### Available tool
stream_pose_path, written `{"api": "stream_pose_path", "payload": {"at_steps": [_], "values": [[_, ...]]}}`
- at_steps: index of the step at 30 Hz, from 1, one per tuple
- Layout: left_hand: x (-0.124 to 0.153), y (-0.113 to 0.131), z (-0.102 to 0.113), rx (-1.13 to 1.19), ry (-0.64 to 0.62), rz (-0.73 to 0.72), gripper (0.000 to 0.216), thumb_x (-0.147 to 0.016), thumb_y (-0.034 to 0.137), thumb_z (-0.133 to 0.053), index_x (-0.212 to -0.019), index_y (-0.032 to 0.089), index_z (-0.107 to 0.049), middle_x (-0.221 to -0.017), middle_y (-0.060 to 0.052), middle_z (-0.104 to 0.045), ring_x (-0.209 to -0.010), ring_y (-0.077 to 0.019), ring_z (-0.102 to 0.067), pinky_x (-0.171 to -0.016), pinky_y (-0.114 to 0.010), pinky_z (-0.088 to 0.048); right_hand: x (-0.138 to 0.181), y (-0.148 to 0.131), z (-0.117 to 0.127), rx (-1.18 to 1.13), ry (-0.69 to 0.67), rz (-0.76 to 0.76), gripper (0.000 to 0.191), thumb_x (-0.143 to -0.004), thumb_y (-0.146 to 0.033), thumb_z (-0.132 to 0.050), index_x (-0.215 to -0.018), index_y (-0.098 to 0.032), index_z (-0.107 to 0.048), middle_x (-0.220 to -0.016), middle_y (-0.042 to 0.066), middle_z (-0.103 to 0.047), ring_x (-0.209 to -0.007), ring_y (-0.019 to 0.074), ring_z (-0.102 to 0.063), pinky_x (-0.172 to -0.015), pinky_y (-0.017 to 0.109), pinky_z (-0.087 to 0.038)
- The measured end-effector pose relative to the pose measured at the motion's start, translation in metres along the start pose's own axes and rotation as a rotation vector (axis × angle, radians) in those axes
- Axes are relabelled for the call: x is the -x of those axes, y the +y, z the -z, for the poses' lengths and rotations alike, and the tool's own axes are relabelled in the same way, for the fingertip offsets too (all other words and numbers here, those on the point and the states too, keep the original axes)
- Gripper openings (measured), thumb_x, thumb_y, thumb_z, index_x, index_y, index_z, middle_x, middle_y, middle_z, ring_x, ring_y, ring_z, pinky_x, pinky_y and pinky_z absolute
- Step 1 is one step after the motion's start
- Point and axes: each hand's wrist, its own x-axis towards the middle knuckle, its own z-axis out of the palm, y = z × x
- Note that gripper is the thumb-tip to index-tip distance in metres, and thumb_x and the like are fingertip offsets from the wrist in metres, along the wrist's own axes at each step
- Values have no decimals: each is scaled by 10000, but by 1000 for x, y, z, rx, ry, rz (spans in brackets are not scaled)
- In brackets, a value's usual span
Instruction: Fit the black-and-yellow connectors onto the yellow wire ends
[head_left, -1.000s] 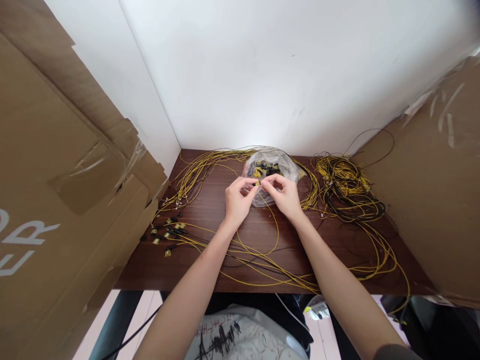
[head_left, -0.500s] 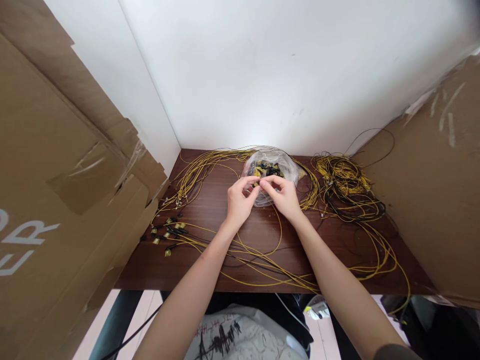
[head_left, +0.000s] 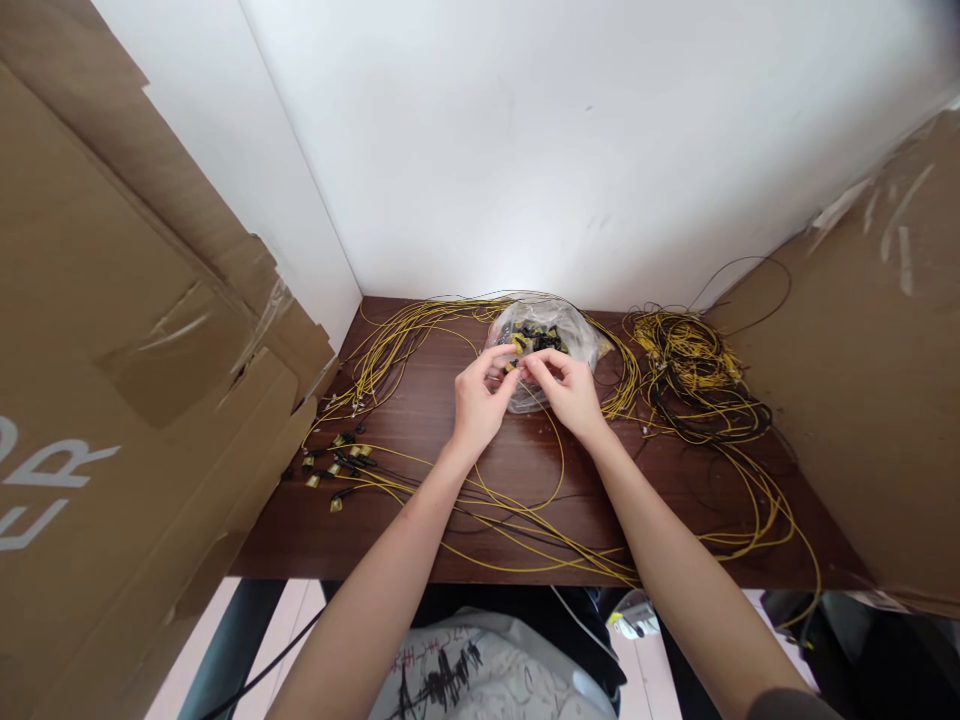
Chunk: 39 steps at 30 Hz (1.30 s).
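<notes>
My left hand [head_left: 480, 398] and my right hand [head_left: 568, 392] meet in front of an open clear plastic bag [head_left: 529, 400]. The left fingertips pinch a small black-and-yellow connector [head_left: 512, 367], partly hidden by the fingers. Close against it, the right thumb and fingers are pinched together at the end of a thin yellow wire [head_left: 561, 450], which hangs below them and loops over the table; the fingertips mostly cover the joint. Inside the bag lie loose black and yellow connector parts [head_left: 546, 340].
Yellow wires with black-and-yellow ends [head_left: 335, 503] lie at the left on the brown table [head_left: 300, 545]. A tangled wire bundle [head_left: 686, 350] sits at right; more wires [head_left: 390, 350] curve behind. Cardboard sheets [head_left: 150, 330] flank both sides, with a white wall [head_left: 525, 150] behind.
The fingertips have shifted slightly, so more of the small connector shows between the hands. Both arms and the wires on the table stay nearly where they were.
</notes>
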Motion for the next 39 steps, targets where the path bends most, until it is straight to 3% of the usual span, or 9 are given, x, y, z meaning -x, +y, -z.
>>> {"api": "stream_pose_path", "payload": {"at_steps": [6,10,13,17,23,28,31,35,39], "values": [[-3,9,2,381,-33,191,423,-720,234,-660,-1133,164,-593,-768,-5,-606,-659,-110,-623,-649,-275,-584,-1,3,0,-64,-118,-83,314,-849,-449,-527,-847,-161,-654,-745,32,-657,-664,145,-576,-631,265,-453],[-5,14,4,470,-1,293,413,-658,257,-720,-1043,123,-649,-762,-21,-635,-626,-96,-616,-643,-272,-591,-1,-2,0,-151,-248,-119,399,-863,-484,-493,-672,-152,-604,-556,-1,-575,-518,106,-490,-540,240,-390],[-7,16,5,442,23,291,382,-633,254,-739,-978,108,-667,-735,-26,-639,-597,-102,-617,-601,-261,-589,-1,-5,0,-206,-246,-147,430,-849,-482,-522,-573,-155,-556,-459,-31,-484,-457,80,-401,-500,234,-315],[-9,22,12,386,93,189,336,-619,243,-747,-918,111,-668,-726,-14,-618,-574,-108,-615,-553,-260,-583,-1,-7,0,-450,-236,-241,326,-829,-457,-572,-739,-154,-649,-405,-74,-374,-423,70,-299,-489,237,-259],[-1,42,57,249,291,83,334,-654,277,-734,-946,127,-671,-704,2,-598,-533,-82,-593,-535,-230,-566,-3,-16,5,-872,-258,-329,333,-822,-421,-606,-595,-182,-554,-379,-98,-208,-406,70,-208,-506,240,-288],[20,58,102,99,380,64,317,-683,279,-719,-964,140,-671,-690,16,-593,-523,-82,-599,-559,-228,-557,-14,-23,18,-938,-191,-358,395,-815,-465,-599,-567,-206,-431,-415,-100,-107,-419,83,-149,-472,222,-287],[35,65,121,5,388,77,315,-690,279,-714,-972,145,-667,-692,17,-600,-521,-89,-609,-556,-222,-546,-30,-25,31,-837,-118,-376,434,-826,-498,-560,-548,-208,-395,-424,-92,-156,-419,80,-185,-417,210,-232],[51,70,136,-109,374,92,319,-699,275,-704,-993,157,-665,-757,4,-614,-574,-102,-629,-589,-229,-552,-58,-46,54,-527,13,-363,506,-884,-492,-405,-489,-176,-399,-477,-47,-411,-458,49,-348,-397,198,-186],[59,66,147,-226,393,112,325,-723,297,-676,-1018,163,-662,-802,-7,-609,-612,-109,-631,-611,-235,-558,-78,-95,88,-242,157,-207,592,-842,-358,-158,-446,-49,-471,-937,-7,-646,-625,-36,-465,-478,242,-247]]}}
